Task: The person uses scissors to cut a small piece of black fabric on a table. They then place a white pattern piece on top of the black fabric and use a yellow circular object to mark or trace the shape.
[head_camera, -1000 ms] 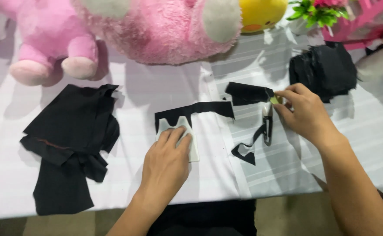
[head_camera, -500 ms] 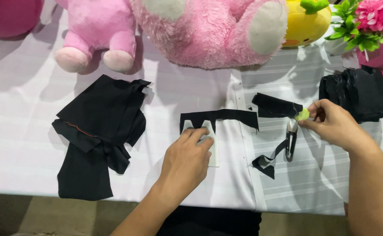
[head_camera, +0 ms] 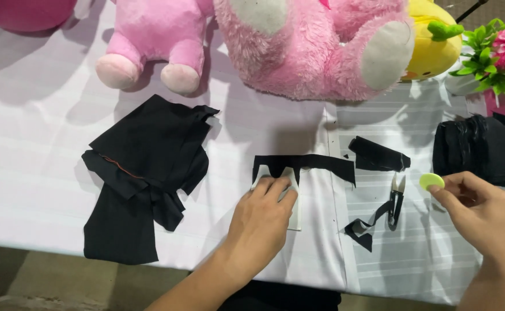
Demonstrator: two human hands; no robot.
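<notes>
A table (head_camera: 39, 173) under a pale cloth with faint stripes fills the view, its near edge running along the bottom where a strip of floor shows. Along the far side sit plush toys, all cut off by the top edge: a small pink one (head_camera: 148, 40), a large shaggy pink one (head_camera: 316, 46) and a yellow one (head_camera: 434, 40). Green leaves and a pink flower (head_camera: 497, 55) crowd the upper right corner.

The left hand (head_camera: 261, 222) lies flat, fingers together, pressing on a white template (head_camera: 294, 213) (most of it hidden beneath the palm). A narrow strip of black fabric (head_camera: 310, 164) lies across the template's top edge, just beyond the fingertips.

The right hand (head_camera: 483, 216) pinches a small round yellow-green disc (head_camera: 431, 181) between thumb and forefinger; what the disc is made of is hard to tell. The wrist runs off the lower right corner.

Between the hands lie small thread snips (head_camera: 396, 198), touching a curled black scrap (head_camera: 360, 229). Another black scrap (head_camera: 379, 155) lies just above them. A stack of black pieces (head_camera: 483, 147) sits near the right edge, and a crumpled heap of black cloth (head_camera: 143, 178) lies well apart to the left.
</notes>
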